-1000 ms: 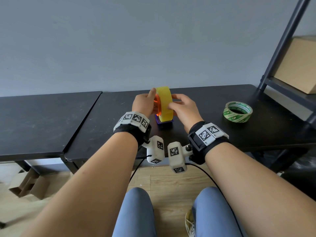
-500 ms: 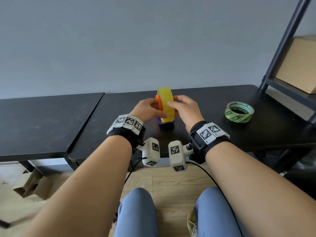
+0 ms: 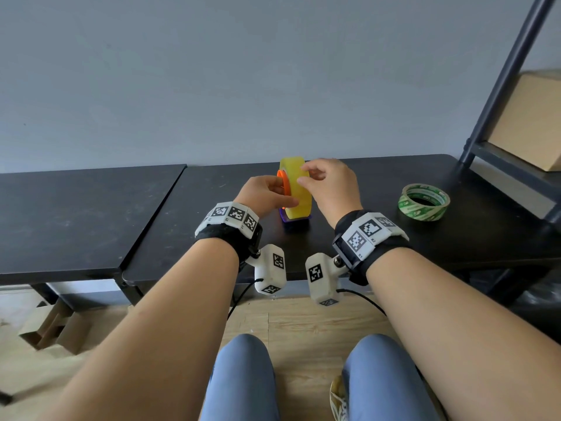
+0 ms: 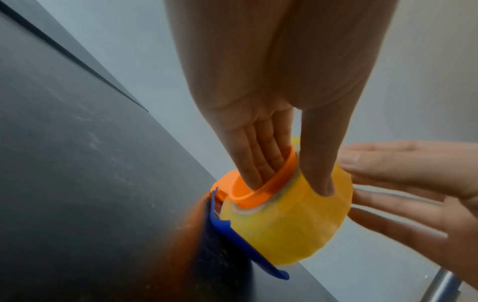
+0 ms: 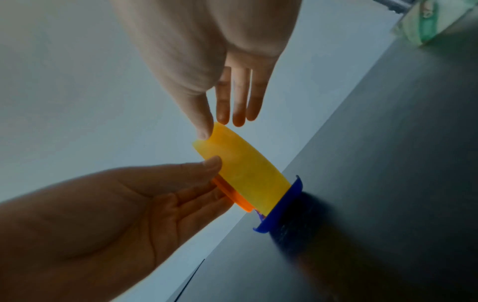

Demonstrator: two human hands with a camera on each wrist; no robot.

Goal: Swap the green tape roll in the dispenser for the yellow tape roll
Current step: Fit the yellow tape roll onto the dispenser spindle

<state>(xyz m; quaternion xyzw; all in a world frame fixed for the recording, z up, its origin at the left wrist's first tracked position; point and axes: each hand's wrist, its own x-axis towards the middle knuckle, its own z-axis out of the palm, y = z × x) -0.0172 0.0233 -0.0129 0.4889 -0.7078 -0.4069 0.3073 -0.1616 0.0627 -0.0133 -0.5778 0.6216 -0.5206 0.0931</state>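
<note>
The yellow tape roll (image 3: 296,189) stands upright on the dispenser, whose orange hub (image 4: 261,194) sits on a blue base (image 4: 240,235) at the middle of the black table (image 3: 364,238). My left hand (image 3: 267,194) grips the roll from the left, its fingers inside the hub and its thumb on the roll's outer band. My right hand (image 5: 214,126) is at the roll's upper rim with the thumb tip touching it and the fingers nearly straight. The green tape roll (image 3: 424,202) lies flat on the table to the right, apart from both hands.
A second black table (image 3: 76,214) adjoins on the left with a narrow gap between. A dark metal shelf frame (image 3: 501,86) holding a cardboard box (image 3: 528,117) rises at the right end. Folded cardboard (image 3: 51,326) lies on the wooden floor.
My left hand dropped from the roll's top to the hub and put its fingers inside. My right hand rose from the roll's side to its upper rim and loosened.
</note>
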